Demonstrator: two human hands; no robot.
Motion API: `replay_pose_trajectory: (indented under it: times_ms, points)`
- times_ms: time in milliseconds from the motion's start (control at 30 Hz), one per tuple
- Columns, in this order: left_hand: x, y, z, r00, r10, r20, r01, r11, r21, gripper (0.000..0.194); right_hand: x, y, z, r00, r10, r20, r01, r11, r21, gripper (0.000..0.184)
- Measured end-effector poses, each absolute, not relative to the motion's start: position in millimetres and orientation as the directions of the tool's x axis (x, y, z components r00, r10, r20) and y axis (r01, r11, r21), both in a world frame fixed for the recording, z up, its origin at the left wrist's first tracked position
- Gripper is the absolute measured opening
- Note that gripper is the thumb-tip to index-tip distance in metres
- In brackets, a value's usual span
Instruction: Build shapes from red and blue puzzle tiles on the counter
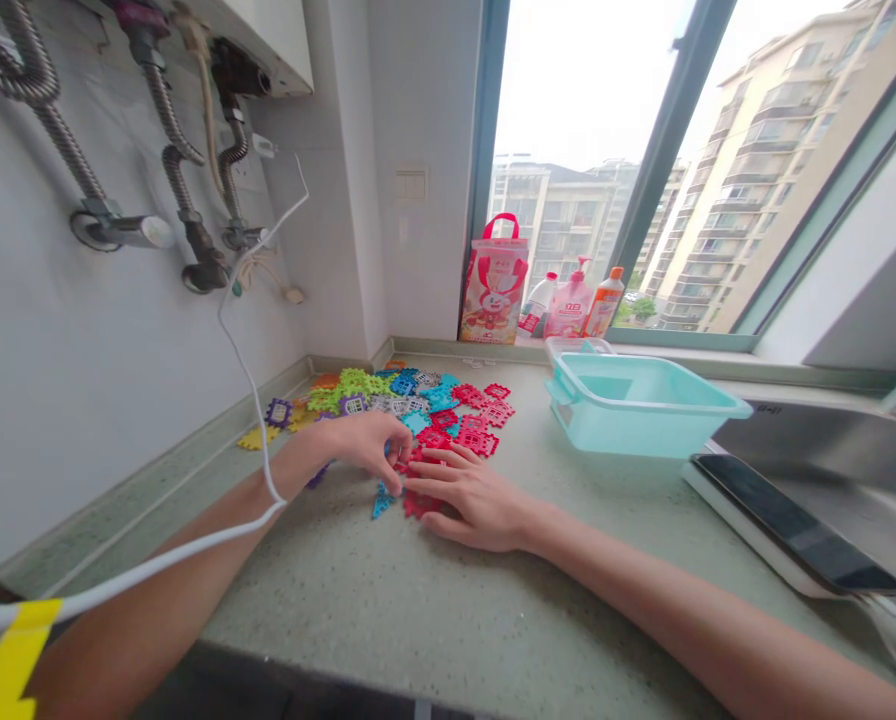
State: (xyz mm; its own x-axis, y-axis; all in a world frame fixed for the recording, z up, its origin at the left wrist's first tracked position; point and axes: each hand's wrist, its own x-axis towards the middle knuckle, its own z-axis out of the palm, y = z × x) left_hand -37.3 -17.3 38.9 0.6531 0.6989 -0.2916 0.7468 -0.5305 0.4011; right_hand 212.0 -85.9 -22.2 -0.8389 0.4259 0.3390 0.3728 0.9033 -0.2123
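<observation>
Your right hand is resting, grip wide, over red tiles on the table; your left hand, nearer the blue triangle, is curling narrowly just beside them, contents impossible to tell.

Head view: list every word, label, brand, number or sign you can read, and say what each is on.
"立白", slightly blurred: on the pink pump bottle.
Too small or blurred to read: print on the pink carry bag, the red-capped white bottle and the orange-capped bottle; the small dark mark on the sink.
No other text can be made out.
</observation>
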Motion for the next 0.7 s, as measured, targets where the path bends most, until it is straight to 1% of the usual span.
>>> replay_pose_trajectory:
  times_ms: [67, 233, 333, 400, 467, 567, 633, 700]
  points:
    - [-36, -18, 39, 0.662, 0.692, -0.288, 0.739, -0.538, 0.407, 0.049, 212, -86, -22, -0.834, 0.436, 0.339, 0.382, 0.899, -0.215, 0.044]
    - [-38, -18, 38, 0.634, 0.694, -0.342, 0.763, -0.489, 0.423, 0.057, 212, -87, -22, -0.824, 0.438, 0.36, 0.375, 0.897, -0.233, 0.04]
    - [-45, -13, 37, 0.629, 0.693, -0.353, 0.77, -0.49, 0.409, 0.056, 212, -87, -21, -0.816, 0.443, 0.371, 0.373, 0.895, -0.245, 0.036]
    - [-53, -8, 36, 0.622, 0.681, -0.386, 0.777, -0.479, 0.408, 0.056, 212, -87, -21, -0.815, 0.441, 0.376, 0.371, 0.895, -0.247, 0.034]
    - [-61, -2, 35, 0.606, 0.669, -0.429, 0.791, -0.452, 0.413, 0.058, 213, -86, -22, -0.816, 0.435, 0.38, 0.368, 0.899, -0.238, 0.036]
    - [-69, 4, 33, 0.599, 0.669, -0.44, 0.794, -0.423, 0.437, 0.062, 213, -87, -24, -0.808, 0.438, 0.394, 0.38, 0.899, -0.218, 0.046]
    - [-68, 5, 31, 0.604, 0.678, -0.418, 0.784, -0.415, 0.461, 0.058, 213, -88, -26, -0.789, 0.445, 0.424, 0.392, 0.896, -0.21, 0.05]
    - [-64, 3, 30, 0.608, 0.685, -0.401, 0.779, -0.416, 0.47, 0.046, 212, -87, -27, -0.753, 0.444, 0.486, 0.387, 0.896, -0.219, 0.048]
